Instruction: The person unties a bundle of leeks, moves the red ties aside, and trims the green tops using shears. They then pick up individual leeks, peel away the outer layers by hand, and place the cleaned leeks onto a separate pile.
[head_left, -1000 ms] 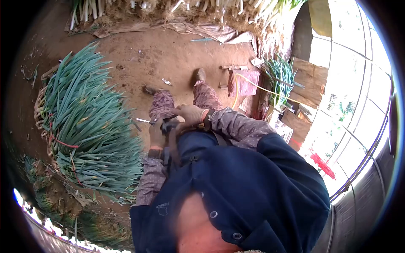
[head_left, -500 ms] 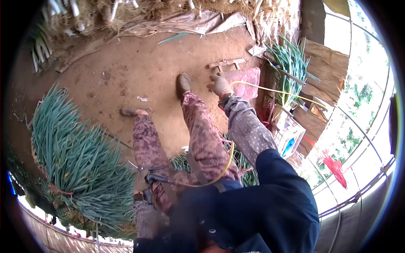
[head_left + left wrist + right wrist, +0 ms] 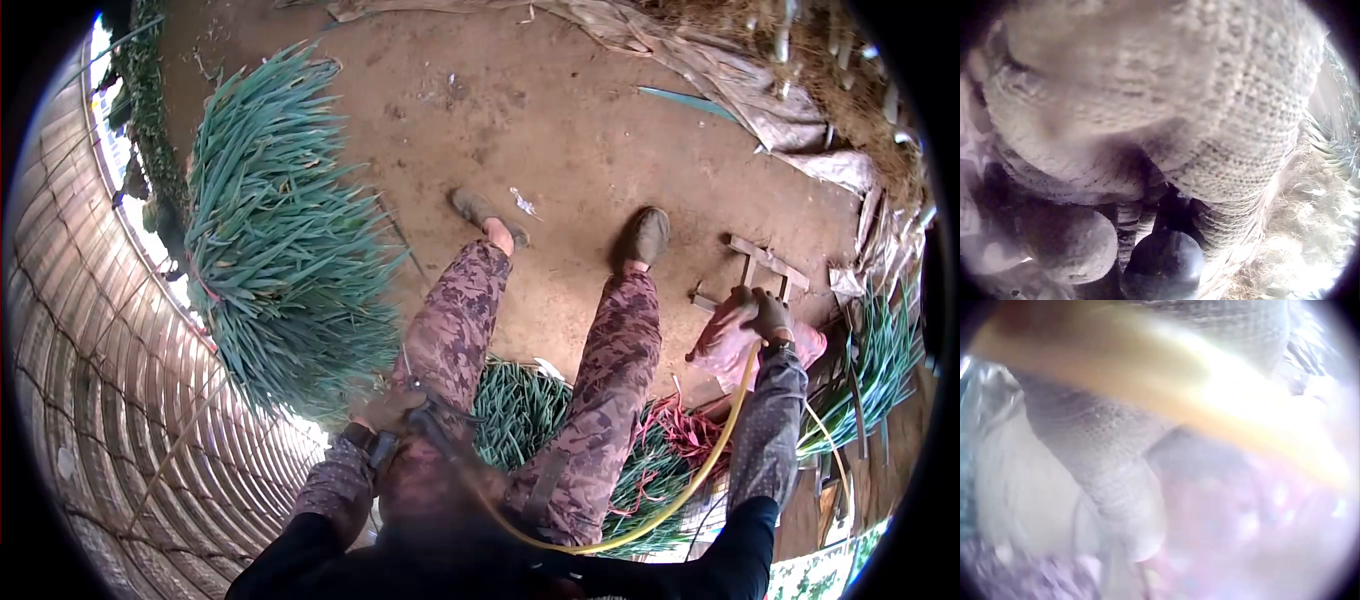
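Note:
In the head view my gloved left hand point(image 3: 385, 408) grips a dark air blow gun point(image 3: 432, 398) with a thin metal nozzle, over the left thigh. A yellow hose point(image 3: 735, 425) loops from it across the lap to the right. The left wrist view shows the knitted glove point(image 3: 1229, 94) curled above a dark rounded part point(image 3: 1163, 262) of the gun. My right hand point(image 3: 768, 315) reaches down and grips the edge of a low wooden stool point(image 3: 768, 262) with a pink cover point(image 3: 720, 350). The hose passes close before the right glove point(image 3: 1104, 437) in the right wrist view, blurred.
A big bundle of green onions point(image 3: 290, 230) stands at the left. More green onions point(image 3: 520, 410) lie beneath the legs, beside red ties point(image 3: 690, 430). Another bunch point(image 3: 880, 370) leans at the right. Bare earth point(image 3: 560, 110) spreads ahead, edged by crumpled sheeting point(image 3: 740, 90).
My right hand left the left hand, reached out right and took hold of the stool. The left hand kept the blow gun. The view has swung left and the legs have spread apart.

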The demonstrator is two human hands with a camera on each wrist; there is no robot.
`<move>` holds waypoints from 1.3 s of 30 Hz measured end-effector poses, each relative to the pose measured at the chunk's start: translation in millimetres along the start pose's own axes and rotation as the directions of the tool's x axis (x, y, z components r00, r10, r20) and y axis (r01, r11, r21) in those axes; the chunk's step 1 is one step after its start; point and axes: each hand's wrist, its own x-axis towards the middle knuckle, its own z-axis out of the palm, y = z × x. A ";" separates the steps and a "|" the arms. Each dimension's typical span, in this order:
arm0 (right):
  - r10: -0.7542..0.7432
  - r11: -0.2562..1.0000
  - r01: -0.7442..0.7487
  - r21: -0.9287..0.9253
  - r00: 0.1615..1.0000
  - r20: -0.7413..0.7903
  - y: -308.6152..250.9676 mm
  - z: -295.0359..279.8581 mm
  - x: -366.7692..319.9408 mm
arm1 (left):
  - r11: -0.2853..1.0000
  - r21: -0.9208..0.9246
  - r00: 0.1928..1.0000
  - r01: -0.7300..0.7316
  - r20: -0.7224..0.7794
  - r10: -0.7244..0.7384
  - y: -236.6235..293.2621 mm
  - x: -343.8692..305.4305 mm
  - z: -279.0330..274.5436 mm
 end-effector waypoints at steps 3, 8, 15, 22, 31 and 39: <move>0.018 1.000 -0.018 -0.016 0.999 -0.030 -0.9 8.3 2.0 | 1.000 0.009 1.000 -0.008 -0.029 0.008 -2.4 -3.9 4.2; 0.120 0.981 -0.128 -0.145 0.991 -0.063 -41.5 32.0 -2.0 | 0.920 0.360 0.974 -0.157 -0.096 0.204 15.5 -18.1 5.9; -0.098 0.995 0.087 -0.050 0.960 -0.263 -128.5 -90.4 5.1 | 0.824 -0.564 0.993 -0.059 -0.115 -0.008 -18.3 -21.6 20.2; -0.456 0.888 0.425 -0.176 0.865 -0.210 -298.5 -157.2 70.0 | 0.554 -0.819 0.988 -0.152 -0.128 0.081 -37.1 -33.1 31.7; -0.605 0.604 0.608 -0.515 0.771 0.200 -589.7 -198.6 122.7 | 0.257 -0.938 0.965 -0.231 -0.188 0.183 -82.4 -52.3 14.1; -0.797 0.520 0.651 -0.553 0.603 -0.039 -782.7 -142.6 167.1 | -0.012 -0.958 0.957 -0.288 -0.288 0.040 -119.2 -61.9 -8.8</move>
